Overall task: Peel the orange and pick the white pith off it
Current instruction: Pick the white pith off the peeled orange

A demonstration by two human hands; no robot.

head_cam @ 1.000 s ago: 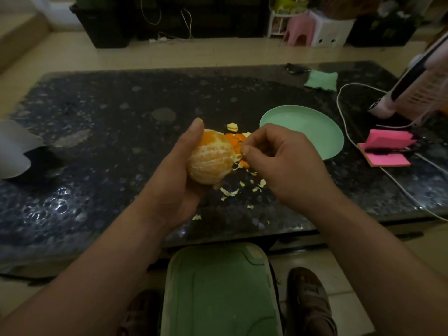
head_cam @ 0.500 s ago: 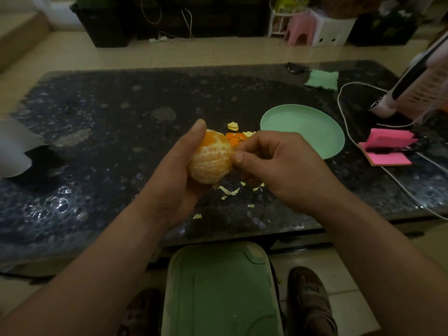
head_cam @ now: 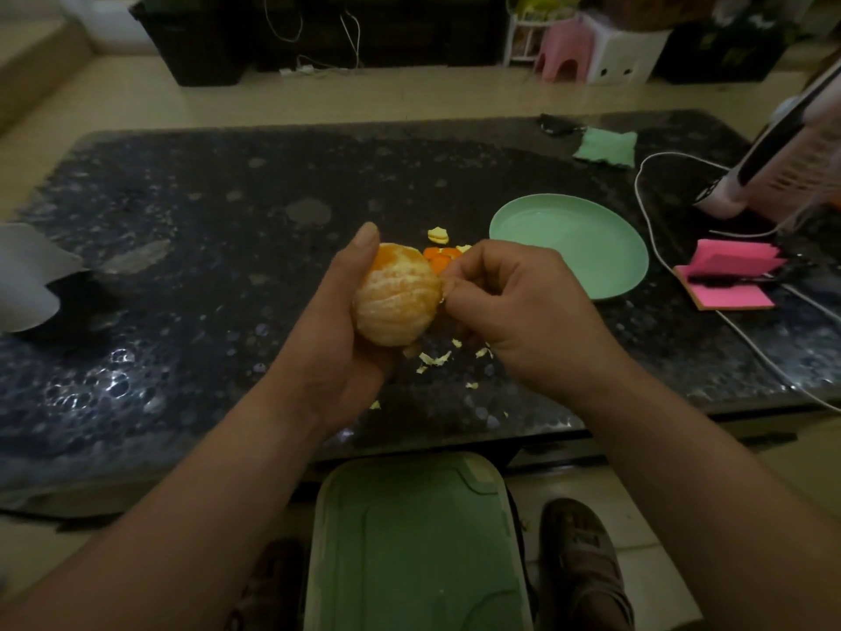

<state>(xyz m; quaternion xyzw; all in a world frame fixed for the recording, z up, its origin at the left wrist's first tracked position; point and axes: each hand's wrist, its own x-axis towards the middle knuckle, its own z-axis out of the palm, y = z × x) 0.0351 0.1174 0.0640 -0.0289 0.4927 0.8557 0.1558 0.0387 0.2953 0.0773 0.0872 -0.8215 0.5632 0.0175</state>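
Above the near edge of the table [head_cam: 182, 275], around its middle, my left hand [head_cam: 327, 343] wraps its grip round the peeled orange [head_cam: 393, 296], steadying it and offering its right side to my right hand [head_cam: 514, 307], whose thumb and forefinger pinch what seems a strand of pith [head_cam: 436, 297]. Torn scraps [head_cam: 434, 358] lie on the table beneath.

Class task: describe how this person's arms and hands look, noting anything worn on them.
The left forearm and right forearm are bare to the picture's edge: no sleeves show. The left hand and right hand wear no gloves, and no watch, bracelet or ring is visible. The light is dim.
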